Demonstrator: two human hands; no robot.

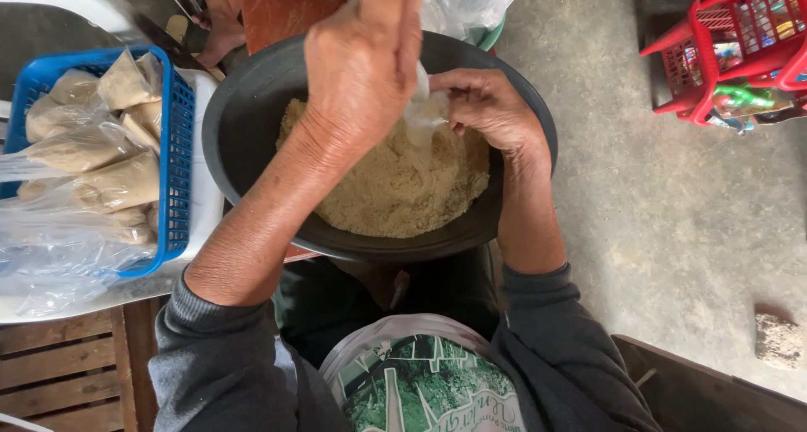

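A wide black bowl (pixel 244 121) in front of me holds a heap of beige crumbly mix (pixel 395 188). Both of my hands are over it. My left hand (pixel 361 62) is raised above the heap, its back toward the camera, fingers closed on the top of a small clear plastic bag (pixel 423 111). My right hand (pixel 487 108) pinches the same bag from the right side. The bag hangs just above the mix, and most of it is hidden by my left hand.
A blue basket (pixel 175 146) at the left holds several filled clear bags. Another person's hand (pixel 220 16) shows at the top. A red basket (pixel 714 45) stands top right, a stone (pixel 777 339) lower right, a printed sack (pixel 420 381) on my lap.
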